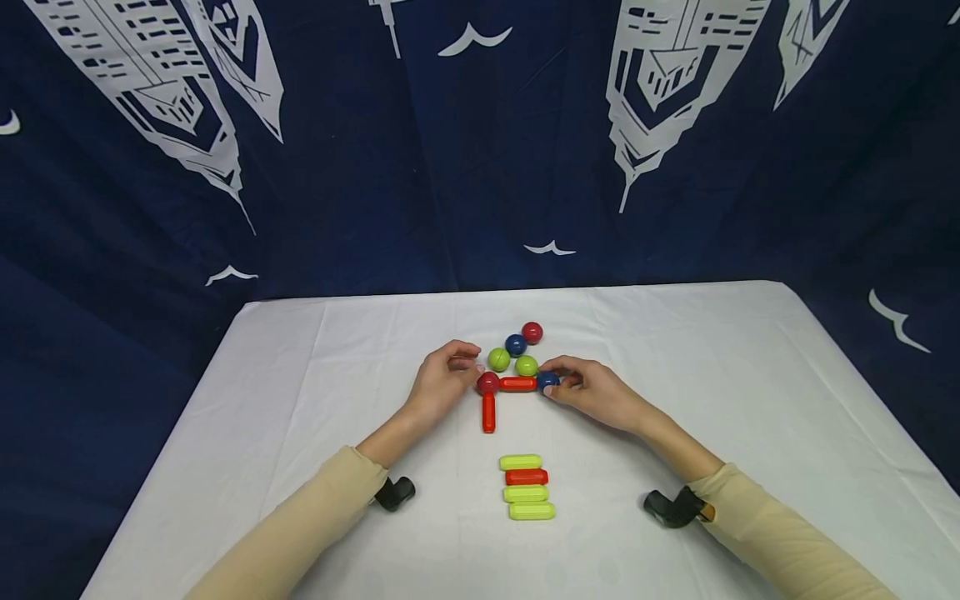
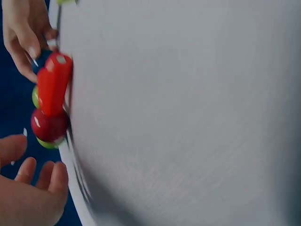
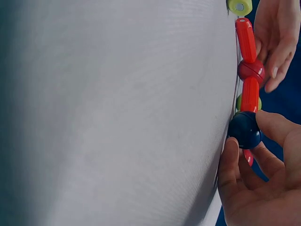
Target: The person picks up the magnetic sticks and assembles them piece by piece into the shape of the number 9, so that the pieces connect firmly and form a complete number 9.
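Note:
In the head view my right hand point(image 1: 603, 396) pinches a blue ball point(image 1: 547, 380) between thumb and fingers. That ball sits at the right end of a red rod point(image 1: 518, 384), whose other end meets a red ball point(image 1: 487, 382). From the red ball a second red rod point(image 1: 489, 414) points toward me, forming a corner. My left hand point(image 1: 438, 383) is just left of the red ball, fingers relaxed and holding nothing. The left wrist view shows a gap between these fingers and the red ball point(image 2: 49, 125). In the right wrist view, thumb and fingertips grip the blue ball point(image 3: 244, 130).
Just behind the joined pieces lie two green balls, one left point(image 1: 498, 359) and one right point(image 1: 527, 365), then another blue ball point(image 1: 515, 345) and red ball point(image 1: 532, 332). Nearer me, several rods lie stacked in a column, yellow-green point(image 1: 532, 511) and red point(image 1: 527, 477), on the white tablecloth point(image 1: 337, 350).

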`<state>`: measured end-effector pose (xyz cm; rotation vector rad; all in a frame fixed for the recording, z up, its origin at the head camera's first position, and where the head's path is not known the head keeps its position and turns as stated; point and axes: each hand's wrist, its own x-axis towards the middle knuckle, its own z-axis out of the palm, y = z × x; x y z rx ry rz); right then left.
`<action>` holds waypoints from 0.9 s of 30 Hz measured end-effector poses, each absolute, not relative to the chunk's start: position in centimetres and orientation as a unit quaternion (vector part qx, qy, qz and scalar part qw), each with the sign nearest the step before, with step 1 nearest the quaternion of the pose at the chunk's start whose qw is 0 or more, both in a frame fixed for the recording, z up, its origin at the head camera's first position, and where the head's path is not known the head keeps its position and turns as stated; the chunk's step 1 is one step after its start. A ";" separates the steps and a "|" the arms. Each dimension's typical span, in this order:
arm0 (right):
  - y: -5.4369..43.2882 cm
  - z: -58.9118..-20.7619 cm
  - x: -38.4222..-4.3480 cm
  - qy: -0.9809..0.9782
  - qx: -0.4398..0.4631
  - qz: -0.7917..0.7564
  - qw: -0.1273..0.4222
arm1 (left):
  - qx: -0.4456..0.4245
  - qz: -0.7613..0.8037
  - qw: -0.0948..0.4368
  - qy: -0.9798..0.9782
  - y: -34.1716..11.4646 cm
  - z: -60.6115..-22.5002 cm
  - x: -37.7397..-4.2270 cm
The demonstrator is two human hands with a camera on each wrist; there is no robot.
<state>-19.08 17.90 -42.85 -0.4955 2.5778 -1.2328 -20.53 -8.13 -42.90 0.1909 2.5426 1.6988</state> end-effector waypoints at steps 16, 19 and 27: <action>18.0 -43.0 -19.1 0.882 -0.170 -0.422 0.119 | 0.084 0.537 0.098 0.834 -6.2 -43.3 -23.7; 18.0 -43.0 -19.1 0.881 -0.172 -0.424 0.117 | 0.071 0.554 0.094 0.824 -6.2 -43.3 -23.6; 18.0 -43.2 -19.2 0.882 -0.170 -0.425 0.118 | 0.053 0.602 0.045 0.796 -7.5 -42.8 -22.1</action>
